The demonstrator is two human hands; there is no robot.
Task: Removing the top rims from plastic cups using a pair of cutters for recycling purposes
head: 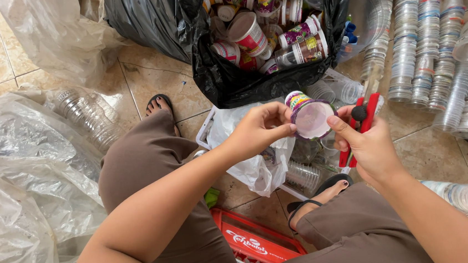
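A small plastic cup (309,116) lies tipped on its side in mid-air, just below the black bag (252,74) of used cups. Its open mouth faces the viewer; its long axis runs away toward the bag. The left hand (260,129) pinches the cup's left rim between thumb and fingers. The right hand (367,143) touches the right rim with its thumb while clasping red-handled scissors (362,124), blades hidden. Both forearms reach forward over bent knees. Stacks of clear cups (428,49) crowd the floor right of the bag.
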